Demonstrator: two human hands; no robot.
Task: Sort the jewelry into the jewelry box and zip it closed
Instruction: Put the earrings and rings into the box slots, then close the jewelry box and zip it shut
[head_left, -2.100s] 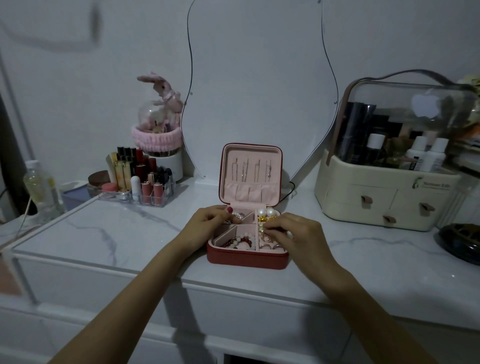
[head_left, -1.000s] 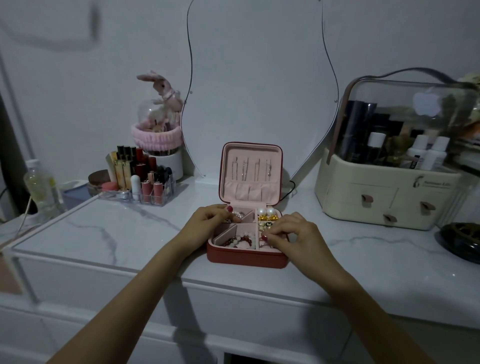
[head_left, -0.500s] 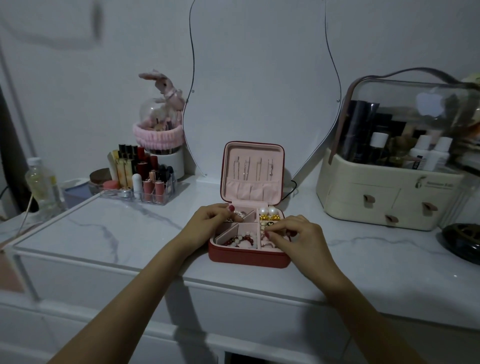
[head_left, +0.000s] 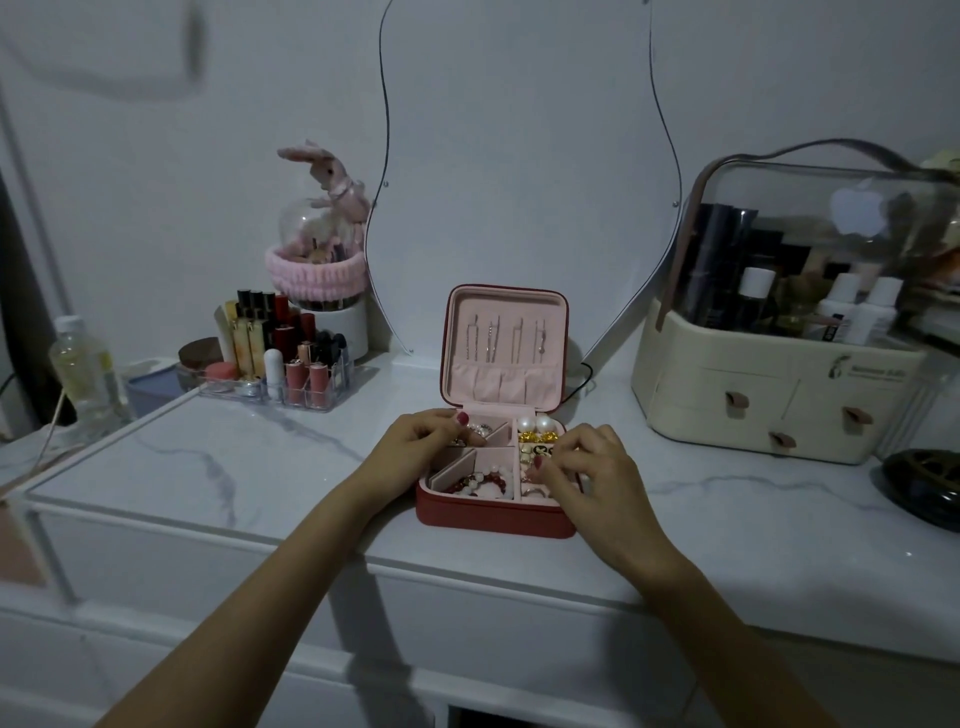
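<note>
Both hands work over the open jewelry box (head_left: 496, 514) on the marble surface (head_left: 260, 457).

Head view: the left hand (head_left: 415, 452), fingers curled, rests at the box's back-left compartment; whether it pinches anything I cannot tell. The right hand (head_left: 587, 473), fingertips drawn together, pinches something small over the right-side compartments. Lid upright, unzipped.

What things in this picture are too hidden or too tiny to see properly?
All in the head view:
- What the right hand pinches: its curled fingers cover it.
- The jewelry box's right compartments: partly under that hand.
- What the left hand touches at the back left compartment: hidden by its fingers.
- The zipper: too dim to pick out.
- The cosmetics case label: too small to read.
- The dark dish: cut off by the right edge.
</note>
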